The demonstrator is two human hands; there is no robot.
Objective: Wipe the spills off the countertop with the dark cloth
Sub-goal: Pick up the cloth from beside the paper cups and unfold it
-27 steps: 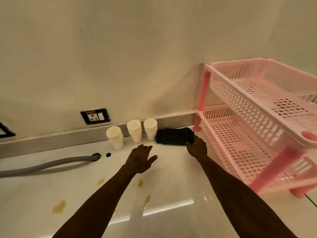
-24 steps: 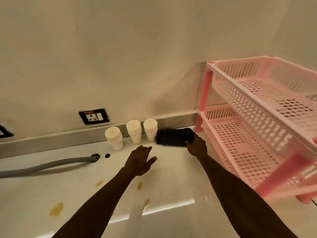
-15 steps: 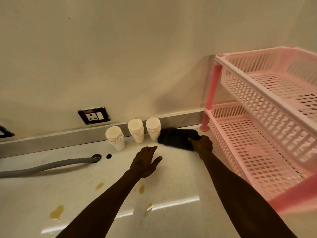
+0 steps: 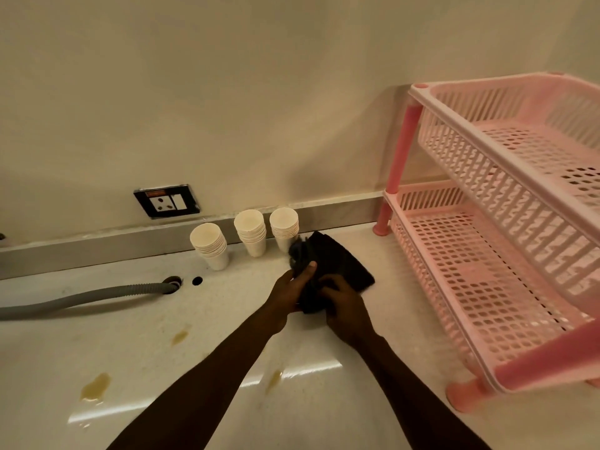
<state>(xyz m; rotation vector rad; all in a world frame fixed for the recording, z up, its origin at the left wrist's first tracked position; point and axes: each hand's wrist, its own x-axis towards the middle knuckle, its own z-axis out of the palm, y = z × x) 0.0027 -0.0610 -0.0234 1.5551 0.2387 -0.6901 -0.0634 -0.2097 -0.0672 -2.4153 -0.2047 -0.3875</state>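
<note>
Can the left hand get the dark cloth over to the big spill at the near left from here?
Probably yes. The left hand already grips the dark cloth together with the right hand, and only bare countertop lies between it and the big spill.

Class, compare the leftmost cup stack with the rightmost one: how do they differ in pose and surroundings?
The leftmost cup stack leans left and sits nearer the viewer; the rightmost stack stands close to upright, by the wall strip. The leftmost stands clear of the cloth; the rightmost has the cloth right against it. Both are white cups, mouths up, on the countertop.
</note>
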